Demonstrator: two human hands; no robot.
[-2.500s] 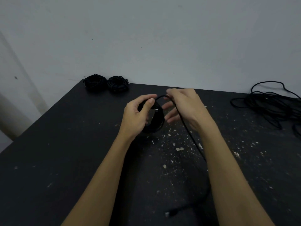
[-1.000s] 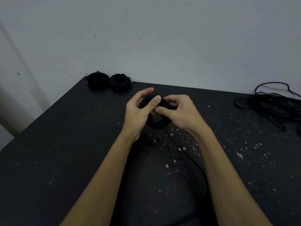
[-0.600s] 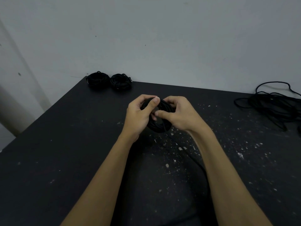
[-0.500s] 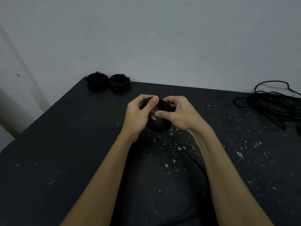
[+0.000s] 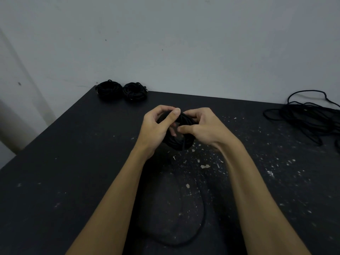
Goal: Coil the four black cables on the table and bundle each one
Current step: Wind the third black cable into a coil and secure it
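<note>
Black coil [image 5: 179, 142] sits between both hands above the middle of the bench [image 5: 73, 162]. Left hand [image 5: 156, 128] curls round its left side, thumb lying across the top and fingers tucked behind. Right hand [image 5: 206, 128] grips the right side, thumb pressed to the front, fingers wrapped over the far edge. How the fingers lie behind the coil is hidden. A loose tail [image 5: 199, 214] drops from the coil and loops over the bench between the forearms; its end is hard to make out against the dark top. Two finished bundles [image 5: 122, 90] lie side by side at the far left corner. A loose cable [image 5: 309, 118] sprawls at the far right, cut off by the frame edge.
</note>
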